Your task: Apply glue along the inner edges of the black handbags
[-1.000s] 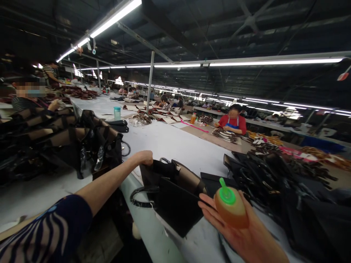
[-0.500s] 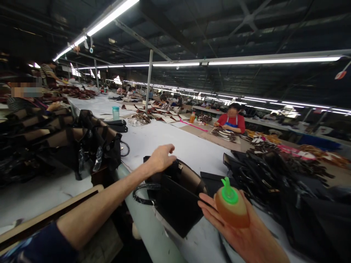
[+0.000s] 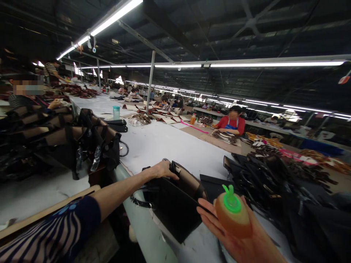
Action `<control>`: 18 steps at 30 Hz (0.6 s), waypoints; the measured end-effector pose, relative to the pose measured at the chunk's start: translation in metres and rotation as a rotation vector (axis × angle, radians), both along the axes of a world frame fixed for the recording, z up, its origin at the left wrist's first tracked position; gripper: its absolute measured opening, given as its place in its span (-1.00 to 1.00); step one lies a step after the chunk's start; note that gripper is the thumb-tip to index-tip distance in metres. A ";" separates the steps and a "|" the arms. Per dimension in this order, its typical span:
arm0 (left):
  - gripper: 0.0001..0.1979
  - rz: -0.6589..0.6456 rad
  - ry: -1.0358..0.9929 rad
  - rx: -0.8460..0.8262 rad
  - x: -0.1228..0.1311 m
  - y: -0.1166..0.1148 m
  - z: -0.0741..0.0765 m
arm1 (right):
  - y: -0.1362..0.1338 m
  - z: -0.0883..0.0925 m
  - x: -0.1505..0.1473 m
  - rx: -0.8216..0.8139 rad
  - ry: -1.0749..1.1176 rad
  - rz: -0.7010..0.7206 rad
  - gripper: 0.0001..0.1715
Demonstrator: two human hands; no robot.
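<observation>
A black handbag (image 3: 177, 206) with a brown lining lies tilted at the table's front edge, its mouth facing up and away. My left hand (image 3: 162, 170) is at the far side of its mouth, fingers closed over the rim by a dark strap piece. Its black handle (image 3: 139, 201) hangs over the near left side. On the palm of my right hand (image 3: 233, 233) rests a squeeze bottle (image 3: 235, 219) of amber liquid with a green cap. The right fingers stretch toward the bag's right corner; the thumb is mostly hidden behind the bottle.
Black bags crowd the left (image 3: 65, 135), and a pile of black bag pieces (image 3: 263, 186) lies to the right. A teal-lidded cup (image 3: 116, 112) stands farther back on the white table (image 3: 161, 140). A co-worker in red (image 3: 233, 122) sits across; another sits at the left.
My left hand has come down from above the handbag onto its rim, and its fingers have closed there. My right hand still holds the squeeze bottle in nearly the same spot.
</observation>
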State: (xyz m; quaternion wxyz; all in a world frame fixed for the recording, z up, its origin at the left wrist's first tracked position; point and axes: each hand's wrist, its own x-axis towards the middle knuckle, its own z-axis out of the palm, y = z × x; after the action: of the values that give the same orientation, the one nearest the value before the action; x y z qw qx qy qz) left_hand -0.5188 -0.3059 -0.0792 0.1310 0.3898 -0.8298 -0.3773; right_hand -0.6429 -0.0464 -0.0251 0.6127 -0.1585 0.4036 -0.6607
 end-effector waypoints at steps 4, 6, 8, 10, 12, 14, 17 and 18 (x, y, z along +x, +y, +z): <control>-0.51 0.052 -0.056 -0.060 -0.007 -0.004 -0.005 | -0.002 0.001 0.001 0.006 0.045 0.006 -0.60; -0.59 0.102 -0.059 -0.044 -0.009 -0.005 -0.005 | -0.003 0.000 0.000 0.008 0.052 0.013 -0.58; -0.69 0.157 -0.056 -0.020 -0.010 -0.005 -0.006 | -0.005 -0.002 -0.003 0.008 0.029 0.024 -0.51; -0.79 0.184 -0.030 0.022 -0.009 -0.005 -0.010 | -0.005 -0.004 -0.005 0.005 -0.011 0.038 -0.45; -0.87 0.176 0.029 0.087 -0.007 -0.005 -0.016 | -0.005 -0.005 -0.005 0.007 -0.036 0.052 -0.46; -0.90 0.148 0.110 0.172 -0.004 -0.005 -0.023 | -0.005 -0.005 -0.005 0.010 -0.057 0.060 -0.43; -0.88 0.097 0.246 0.319 -0.001 -0.003 -0.033 | -0.004 -0.004 -0.002 0.001 -0.051 0.042 -0.44; -0.85 0.077 0.292 0.368 -0.001 -0.003 -0.036 | -0.003 -0.004 -0.002 -0.005 -0.035 0.032 -0.50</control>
State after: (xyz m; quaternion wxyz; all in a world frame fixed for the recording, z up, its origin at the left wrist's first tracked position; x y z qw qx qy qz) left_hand -0.5194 -0.3087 -0.1149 0.1906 0.3799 -0.7037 -0.5693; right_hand -0.6448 -0.0498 -0.0295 0.6297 -0.1551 0.3886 -0.6545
